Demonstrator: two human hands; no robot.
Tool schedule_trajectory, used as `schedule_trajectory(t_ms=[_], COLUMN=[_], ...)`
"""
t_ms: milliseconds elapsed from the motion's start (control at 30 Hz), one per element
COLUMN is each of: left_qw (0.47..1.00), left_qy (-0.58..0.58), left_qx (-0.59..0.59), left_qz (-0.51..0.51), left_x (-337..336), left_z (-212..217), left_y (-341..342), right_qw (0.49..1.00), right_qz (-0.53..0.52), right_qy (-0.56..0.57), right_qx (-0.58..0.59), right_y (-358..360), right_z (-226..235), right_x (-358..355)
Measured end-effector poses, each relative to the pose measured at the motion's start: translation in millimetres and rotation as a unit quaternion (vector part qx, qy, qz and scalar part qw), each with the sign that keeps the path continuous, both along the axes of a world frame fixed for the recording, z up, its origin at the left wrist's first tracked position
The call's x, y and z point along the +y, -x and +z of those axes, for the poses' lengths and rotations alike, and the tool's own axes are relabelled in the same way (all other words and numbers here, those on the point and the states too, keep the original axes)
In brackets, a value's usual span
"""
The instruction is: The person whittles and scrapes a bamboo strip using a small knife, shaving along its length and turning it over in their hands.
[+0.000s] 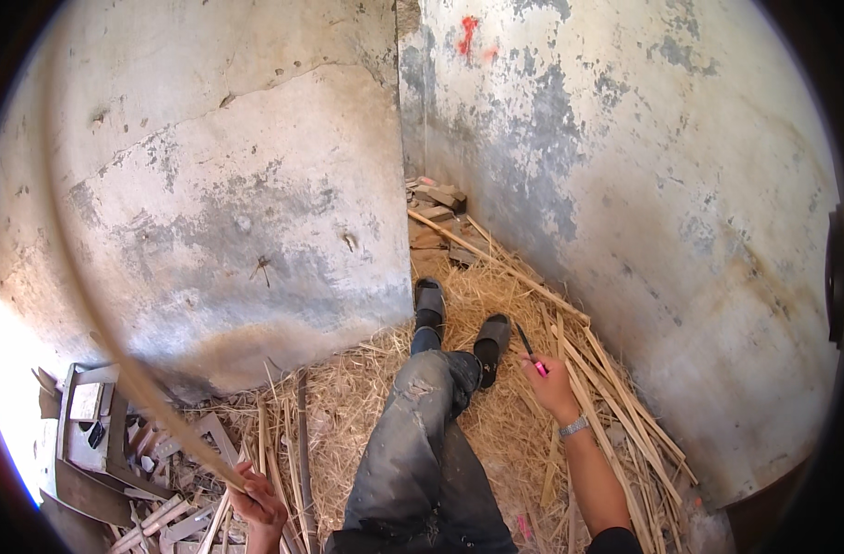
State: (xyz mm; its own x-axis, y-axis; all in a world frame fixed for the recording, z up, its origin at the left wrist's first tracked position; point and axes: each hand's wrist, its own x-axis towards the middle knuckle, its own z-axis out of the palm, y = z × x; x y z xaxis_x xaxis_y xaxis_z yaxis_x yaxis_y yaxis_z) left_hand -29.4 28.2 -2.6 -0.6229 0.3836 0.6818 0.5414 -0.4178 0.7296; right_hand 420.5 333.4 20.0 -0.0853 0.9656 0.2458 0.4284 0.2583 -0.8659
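Observation:
My left hand [257,503] is closed around the lower end of a long pale strip that looks like bamboo [154,392]. The strip rises from the hand and bends up along the left side of the view, past its upper edge. My right hand [555,390] is wrapped around the pink handle of a knife [524,340]. Its narrow dark blade points up and away, close to my right slipper [493,334], and appears to touch nothing. A metal wristwatch [574,427] sits on my right wrist.
Straw-like shavings [348,415] cover the floor around my feet. Several long strips [625,415] lie along the right wall [699,249]. Bricks [437,196] are piled in the far corner. Old wooden furniture [88,434] and scrap stand at lower left, below the peeling left wall [237,185].

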Motion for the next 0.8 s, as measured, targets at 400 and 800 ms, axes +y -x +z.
schedule_trajectory(t_ms=[400, 800], left_qw=[0.987, 0.988], left_qy=[0.111, 0.046], left_qx=[0.068, -0.051], left_qz=[0.095, -0.137], left_x=[103.7, 58.0], left_z=[25.7, 16.0], left_y=[33.3, -26.1], right_qw=[0.999, 0.993], right_qz=[0.017, 0.041], right_qy=[0.048, 0.051], right_qx=[0.001, 0.094], right_y=[10.9, 24.9], right_z=[3.8, -2.7], right_x=[-5.3, -17.3])
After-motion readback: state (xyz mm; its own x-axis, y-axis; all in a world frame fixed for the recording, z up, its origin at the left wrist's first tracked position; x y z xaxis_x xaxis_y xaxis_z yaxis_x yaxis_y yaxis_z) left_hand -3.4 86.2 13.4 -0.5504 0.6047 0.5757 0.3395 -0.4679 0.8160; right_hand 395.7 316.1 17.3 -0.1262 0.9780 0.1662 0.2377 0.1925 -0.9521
